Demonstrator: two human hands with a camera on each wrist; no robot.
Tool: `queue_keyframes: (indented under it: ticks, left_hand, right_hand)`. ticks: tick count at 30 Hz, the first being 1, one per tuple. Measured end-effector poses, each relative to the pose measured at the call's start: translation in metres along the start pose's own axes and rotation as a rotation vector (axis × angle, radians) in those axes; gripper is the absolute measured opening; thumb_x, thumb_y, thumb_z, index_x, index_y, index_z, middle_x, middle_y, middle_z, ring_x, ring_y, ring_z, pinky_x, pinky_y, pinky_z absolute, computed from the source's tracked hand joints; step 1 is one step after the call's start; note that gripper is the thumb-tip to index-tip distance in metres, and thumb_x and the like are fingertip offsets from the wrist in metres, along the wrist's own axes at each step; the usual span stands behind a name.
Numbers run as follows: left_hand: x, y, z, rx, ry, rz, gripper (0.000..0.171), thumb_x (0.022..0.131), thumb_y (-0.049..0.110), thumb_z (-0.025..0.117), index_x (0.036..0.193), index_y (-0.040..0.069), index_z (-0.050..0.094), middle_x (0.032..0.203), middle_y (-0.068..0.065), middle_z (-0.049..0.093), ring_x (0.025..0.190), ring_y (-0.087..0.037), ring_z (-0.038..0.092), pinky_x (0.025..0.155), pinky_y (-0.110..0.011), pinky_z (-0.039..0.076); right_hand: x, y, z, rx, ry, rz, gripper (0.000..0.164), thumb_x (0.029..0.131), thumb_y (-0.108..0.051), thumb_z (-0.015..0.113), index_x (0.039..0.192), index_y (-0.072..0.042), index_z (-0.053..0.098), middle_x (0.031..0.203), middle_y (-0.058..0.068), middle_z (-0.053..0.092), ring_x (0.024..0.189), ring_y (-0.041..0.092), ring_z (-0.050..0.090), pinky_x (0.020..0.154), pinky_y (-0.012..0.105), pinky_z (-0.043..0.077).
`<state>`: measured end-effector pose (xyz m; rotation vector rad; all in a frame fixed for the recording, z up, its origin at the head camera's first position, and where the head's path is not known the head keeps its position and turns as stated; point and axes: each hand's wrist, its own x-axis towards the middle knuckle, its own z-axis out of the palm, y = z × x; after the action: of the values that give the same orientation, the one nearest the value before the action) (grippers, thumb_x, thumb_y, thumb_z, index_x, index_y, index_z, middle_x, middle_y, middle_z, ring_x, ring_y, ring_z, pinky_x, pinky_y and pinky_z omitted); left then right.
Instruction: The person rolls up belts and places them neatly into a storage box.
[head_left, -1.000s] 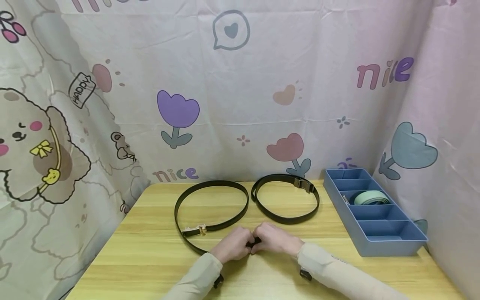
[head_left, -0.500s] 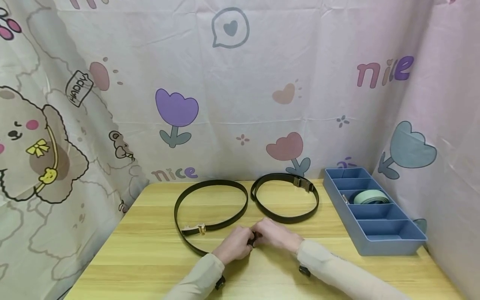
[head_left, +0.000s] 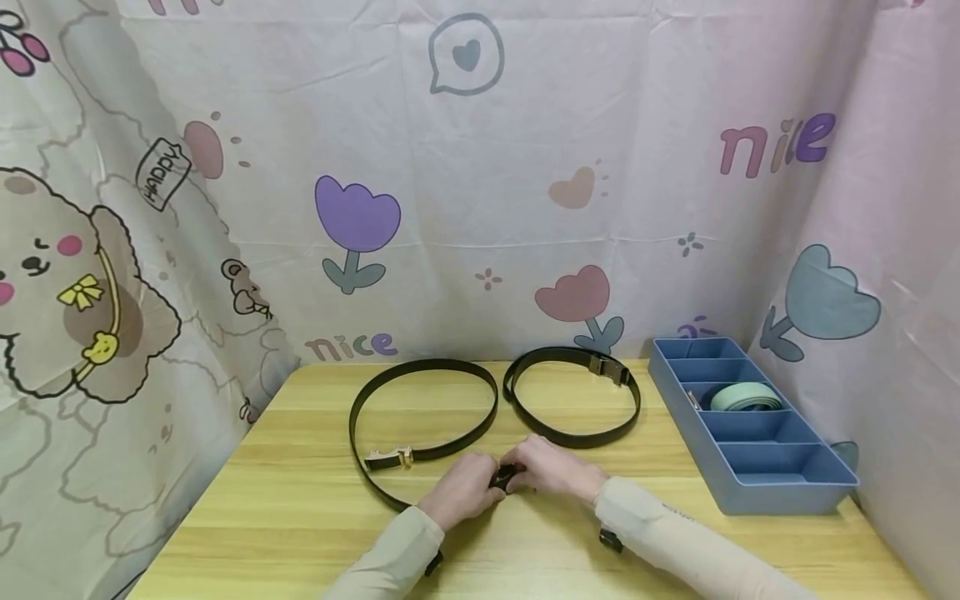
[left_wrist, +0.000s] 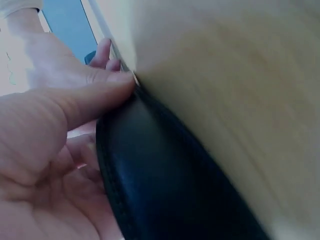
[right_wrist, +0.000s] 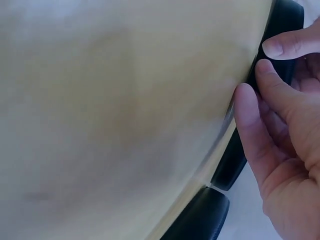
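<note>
A black belt with a gold-toned buckle lies in a wide loop at the table's middle left. Its strap passes under my left hand to a small curled part between both hands. In the left wrist view, my left thumb presses the flat strap against the fingers. Opposite it, my right hand pinches the curled part from the right. In the right wrist view, the right fingers touch the black strap's edge. The hands hide much of the curl.
A second black belt with a dark metal buckle lies looped behind my right hand. At the right stands a blue divided box, with a coiled pale green belt in a middle compartment. Patterned cloth closes off the back and sides.
My hands have drawn slightly apart at the strap, so more of its dark curled part shows between them. The looped belts and the box have stayed in place.
</note>
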<state>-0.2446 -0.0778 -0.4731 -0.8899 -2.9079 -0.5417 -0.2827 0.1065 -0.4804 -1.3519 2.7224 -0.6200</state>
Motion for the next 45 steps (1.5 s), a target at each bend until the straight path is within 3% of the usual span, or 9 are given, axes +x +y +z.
queue_keyframes:
  ticks: [8, 12, 16, 20, 25, 28, 33, 39, 45]
  left_hand:
    - [0.004, -0.002, -0.001, 0.074, -0.027, 0.113, 0.023, 0.085, 0.013, 0.072, 0.067, 0.016, 0.058, 0.063, 0.008, 0.052, 0.057, -0.004, 0.043, 0.053, -0.019, 0.037]
    - [0.005, -0.002, -0.005, 0.109, -0.062, 0.17, 0.021, 0.087, 0.009, 0.068, 0.071, 0.016, 0.058, 0.066, 0.007, 0.055, 0.059, -0.005, 0.045, 0.056, -0.019, 0.039]
    - [0.005, -0.005, -0.007, 0.102, -0.076, 0.178, 0.02, 0.086, 0.004, 0.067, 0.072, 0.016, 0.06, 0.067, 0.007, 0.056, 0.06, -0.004, 0.045, 0.057, -0.019, 0.039]
    - [0.007, -0.01, -0.006, 0.07, -0.019, 0.138, 0.025, 0.084, 0.01, 0.073, 0.064, 0.016, 0.06, 0.062, 0.009, 0.053, 0.056, -0.004, 0.04, 0.056, -0.019, 0.036]
    - [0.004, -0.014, -0.006, -0.031, 0.025, 0.009, 0.029, 0.077, 0.023, 0.082, 0.059, 0.016, 0.06, 0.057, 0.012, 0.05, 0.056, -0.006, 0.039, 0.059, -0.023, 0.035]
    - [0.003, -0.017, -0.006, -0.075, 0.008, -0.034, 0.024, 0.075, 0.025, 0.084, 0.065, 0.016, 0.063, 0.059, 0.011, 0.054, 0.055, -0.006, 0.043, 0.054, -0.022, 0.038]
    - [0.003, -0.02, -0.008, -0.146, -0.069, -0.034, 0.015, 0.075, 0.018, 0.083, 0.076, 0.015, 0.069, 0.069, 0.009, 0.061, 0.058, -0.004, 0.046, 0.056, -0.021, 0.04]
    - [0.01, -0.025, -0.01, -0.283, -0.142, -0.065, 0.018, 0.07, 0.012, 0.083, 0.074, 0.015, 0.067, 0.062, 0.011, 0.056, 0.056, -0.004, 0.046, 0.056, -0.022, 0.04]
    - [0.015, -0.027, -0.006, -0.337, -0.133, -0.094, 0.016, 0.066, 0.012, 0.085, 0.07, 0.018, 0.071, 0.061, 0.014, 0.059, 0.056, -0.005, 0.045, 0.057, -0.021, 0.04]
  right_hand:
    - [0.0, 0.004, -0.001, -0.057, 0.051, -0.081, 0.011, 0.088, -0.029, 0.071, 0.093, -0.02, 0.069, 0.083, -0.013, 0.067, 0.068, -0.007, 0.051, 0.062, 0.009, 0.043]
    - [0.001, 0.004, 0.0, -0.067, 0.054, -0.062, 0.012, 0.088, -0.032, 0.07, 0.092, -0.021, 0.07, 0.084, -0.014, 0.069, 0.069, -0.009, 0.053, 0.064, 0.008, 0.043]
    - [0.003, 0.001, 0.001, -0.093, 0.027, -0.047, 0.012, 0.091, -0.032, 0.068, 0.095, -0.021, 0.072, 0.085, -0.012, 0.071, 0.069, -0.01, 0.054, 0.064, 0.006, 0.044]
    - [0.005, -0.002, 0.0, -0.136, 0.028, -0.073, 0.006, 0.091, -0.025, 0.068, 0.094, -0.021, 0.072, 0.083, -0.011, 0.07, 0.068, -0.008, 0.054, 0.065, 0.007, 0.044]
    - [0.006, -0.005, 0.0, -0.12, 0.017, -0.081, 0.008, 0.092, -0.021, 0.068, 0.1, -0.021, 0.068, 0.089, -0.01, 0.072, 0.073, -0.007, 0.058, 0.069, 0.009, 0.046]
    - [0.005, -0.006, 0.002, -0.078, 0.022, -0.059, 0.017, 0.091, -0.022, 0.068, 0.106, -0.018, 0.061, 0.093, -0.007, 0.072, 0.071, -0.005, 0.057, 0.066, 0.01, 0.046]
    - [0.002, -0.009, 0.003, -0.054, 0.024, -0.044, 0.019, 0.092, -0.023, 0.067, 0.104, -0.016, 0.054, 0.09, -0.005, 0.07, 0.064, -0.004, 0.051, 0.059, 0.011, 0.043]
    - [0.001, -0.009, 0.001, -0.089, 0.032, -0.064, 0.018, 0.092, -0.023, 0.068, 0.099, -0.016, 0.053, 0.079, -0.009, 0.062, 0.061, -0.003, 0.046, 0.055, 0.011, 0.039]
    - [0.001, -0.009, -0.001, -0.071, 0.044, -0.085, 0.017, 0.091, -0.022, 0.069, 0.099, -0.017, 0.055, 0.08, -0.009, 0.063, 0.063, -0.003, 0.047, 0.057, 0.01, 0.039]
